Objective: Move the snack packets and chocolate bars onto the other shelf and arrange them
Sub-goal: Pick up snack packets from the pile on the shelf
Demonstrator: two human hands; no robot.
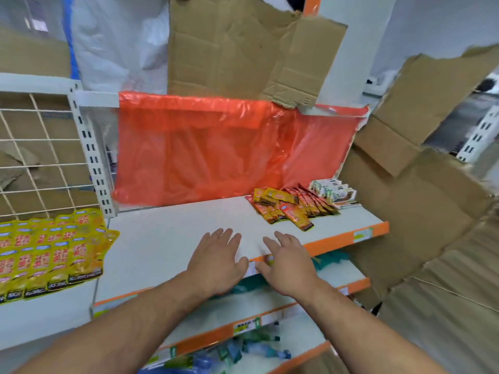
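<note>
Centrally, a white shelf (167, 238) with an orange front edge, mostly bare. Item: left hand (217, 256), palm down, fingers spread, holding nothing, over the shelf's front part at lower centre. Item: right hand (286, 261), palm down, fingers spread, holding nothing, just beside the left hand and over the orange edge. The two hands lie near each other but apart.

Item: chocolate bars (286, 209), orange and red wrappers, in an overlapping fanned row at the right end of the shelf, right of centre in the frame. Item: white packets (333, 193), stacked just beside the bars, at the far right rear of the shelf.

Item: yellow snack packets (48, 249), many, overlapping in rows on the neighbouring shelf at the left edge of the frame, well apart from both hands.

Item: orange plastic sheet (216, 149) across the back of the shelf. Item: torn cardboard (237, 47) above it, upper centre. Item: wire grid panel (37, 147), left.
</note>
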